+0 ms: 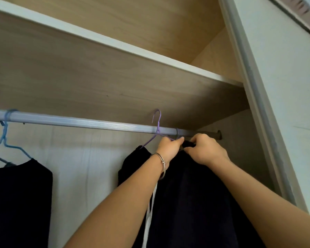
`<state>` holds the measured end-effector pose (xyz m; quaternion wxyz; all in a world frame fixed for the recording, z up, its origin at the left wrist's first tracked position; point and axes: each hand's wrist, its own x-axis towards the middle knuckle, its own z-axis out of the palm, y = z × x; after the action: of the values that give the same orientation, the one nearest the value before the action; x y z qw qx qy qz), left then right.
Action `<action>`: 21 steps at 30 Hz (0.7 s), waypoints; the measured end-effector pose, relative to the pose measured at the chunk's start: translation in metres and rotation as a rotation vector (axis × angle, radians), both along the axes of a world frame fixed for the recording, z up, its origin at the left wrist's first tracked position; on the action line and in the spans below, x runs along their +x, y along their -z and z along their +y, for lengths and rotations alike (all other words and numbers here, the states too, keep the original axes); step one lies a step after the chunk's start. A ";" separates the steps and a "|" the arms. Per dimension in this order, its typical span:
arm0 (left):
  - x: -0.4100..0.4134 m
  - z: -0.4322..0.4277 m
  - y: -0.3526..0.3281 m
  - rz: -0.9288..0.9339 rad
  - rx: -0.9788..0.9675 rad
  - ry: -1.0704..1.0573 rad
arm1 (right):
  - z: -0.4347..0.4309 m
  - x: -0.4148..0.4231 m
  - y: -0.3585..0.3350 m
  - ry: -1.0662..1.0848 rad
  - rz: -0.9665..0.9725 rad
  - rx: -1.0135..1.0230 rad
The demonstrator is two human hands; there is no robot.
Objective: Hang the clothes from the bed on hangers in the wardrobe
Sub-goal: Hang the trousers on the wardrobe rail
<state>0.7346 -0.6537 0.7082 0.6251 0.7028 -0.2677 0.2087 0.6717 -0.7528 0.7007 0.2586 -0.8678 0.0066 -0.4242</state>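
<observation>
Two hands, two dark garments, two plain hangers, one rail. The left hand [168, 147] and right hand [205, 149] are raised close together just under the rail [79, 122], near its right end. Both forearms reach up from the bottom of the view and the knuckles face the camera.

The left hand is curled round the wire of the purple hanger [157, 122], thumb pointing toward the right hand. That hanger's hook stands up to the left of the hands, crossing in front of the rail with its top clear above it. The right hand pinches a bunched bit of the dark garment [195, 194] between thumb and fingers, right beside the left thumb. The garment hangs from the purple hanger directly below both hands and hides part of the forearms' surroundings. A white cord [149, 217] dangles from it under the left wrist, which wears one bracelet [162, 164].

A greyish hook [177, 131] loops the rail just above the hands; what it carries is hidden behind them.

Far left of the hands, the blue hanger [4, 136] sits on the rail and carries the second garment [16, 194].

A shelf [97, 77] runs close above the hands, and a door frame [258, 104] stands to their right.
</observation>
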 end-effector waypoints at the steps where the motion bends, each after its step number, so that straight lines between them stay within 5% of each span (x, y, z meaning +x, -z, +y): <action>1: 0.005 0.001 0.001 0.013 -0.051 -0.007 | 0.004 0.004 -0.002 -0.010 0.012 -0.003; 13: 0.020 0.023 0.042 0.138 -0.156 -0.044 | 0.007 0.017 0.034 -0.519 0.244 0.108; 17: 0.026 0.022 0.042 0.136 -0.146 -0.073 | -0.023 0.033 0.028 0.024 -0.026 -0.043; 21: 0.027 0.027 0.040 0.131 -0.111 -0.093 | -0.050 0.051 0.034 0.222 0.235 -0.061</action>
<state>0.7614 -0.6267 0.6683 0.6690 0.6908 -0.1815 0.2058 0.7231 -0.8025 0.6667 0.1810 -0.9128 0.1197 -0.3459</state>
